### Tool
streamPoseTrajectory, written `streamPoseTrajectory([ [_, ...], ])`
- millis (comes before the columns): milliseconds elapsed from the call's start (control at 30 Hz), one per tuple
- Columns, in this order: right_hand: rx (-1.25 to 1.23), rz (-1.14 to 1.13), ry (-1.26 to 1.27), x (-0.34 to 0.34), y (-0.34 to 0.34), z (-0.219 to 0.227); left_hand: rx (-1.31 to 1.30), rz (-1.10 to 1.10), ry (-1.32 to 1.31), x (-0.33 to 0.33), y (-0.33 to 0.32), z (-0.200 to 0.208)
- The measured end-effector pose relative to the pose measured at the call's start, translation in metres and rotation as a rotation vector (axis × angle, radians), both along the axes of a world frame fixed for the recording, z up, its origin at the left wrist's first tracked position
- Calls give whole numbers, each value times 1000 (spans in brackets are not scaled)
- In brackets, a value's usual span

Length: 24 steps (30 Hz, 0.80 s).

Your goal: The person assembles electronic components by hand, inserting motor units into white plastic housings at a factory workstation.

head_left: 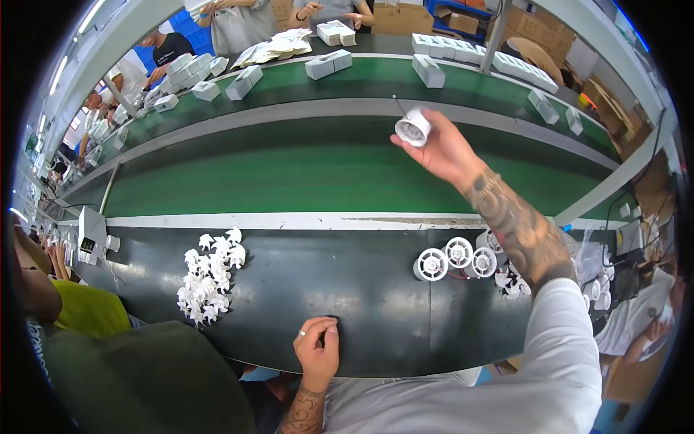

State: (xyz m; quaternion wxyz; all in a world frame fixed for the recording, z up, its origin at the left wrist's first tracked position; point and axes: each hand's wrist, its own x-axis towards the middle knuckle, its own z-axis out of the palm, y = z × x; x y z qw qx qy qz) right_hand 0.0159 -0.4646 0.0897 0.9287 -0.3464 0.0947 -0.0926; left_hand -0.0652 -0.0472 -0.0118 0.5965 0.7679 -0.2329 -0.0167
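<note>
Out over the green conveyor belt, my right hand grips a white cylindrical fan housing. Its round opening faces me, and a thin wire sticks up behind it. My left hand rests at the near edge of the dark worktable, fingers curled in against the thumb, with nothing showing in them. A pile of small white fan blade wheels lies to its left. Several more white fan housings stand grouped on the table below my right forearm, spoked ends up, with a red wire among them.
More small white parts lie beside the housings. White boxes sit along the farther, raised belt. A small white device stands at the table's left end. A person in a dark green top sits close on my left; others work across the belts.
</note>
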Motion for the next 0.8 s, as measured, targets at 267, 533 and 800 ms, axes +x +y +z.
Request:
streamPoseTrajectory([
  [267, -318, 106, -34, -171, 130, 33, -43, -90, 119, -4, -7, 9],
  [533, -1608, -81, 41, -227, 223, -19, -140, -608, 468, -44, -25, 57],
  [800, -1605, -483, 12, -252, 247, -20, -871, -774, 1334, -57, -43, 24],
])
